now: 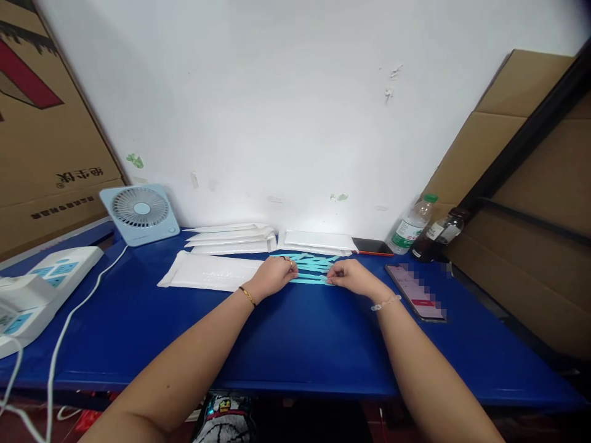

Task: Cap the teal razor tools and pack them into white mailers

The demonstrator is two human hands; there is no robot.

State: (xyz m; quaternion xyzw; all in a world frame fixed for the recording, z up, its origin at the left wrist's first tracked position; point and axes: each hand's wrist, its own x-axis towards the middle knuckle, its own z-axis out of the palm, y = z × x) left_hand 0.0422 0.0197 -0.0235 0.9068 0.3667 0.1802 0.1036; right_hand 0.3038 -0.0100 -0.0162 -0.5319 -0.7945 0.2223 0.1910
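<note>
My left hand (276,274) is closed in a pinch on the left end of a thin teal strip (310,279). The fingers of my right hand (349,275) pinch the same strip near its right end, so it lies stretched between both hands just above or on the table. Behind it, several more teal strips (311,263) lie in a loose, overlapping pile. Beside my left hand rests a flat white packet (212,271), partly covered by that hand at its right end.
At the wall lie a stack of white packets (231,237) and another white packet (318,240). A dark phone (373,247), a lit phone (418,294), a clear bottle (412,227) and a dark bottle (438,237) stand right. A fan (141,212) and power strip (50,289) are left.
</note>
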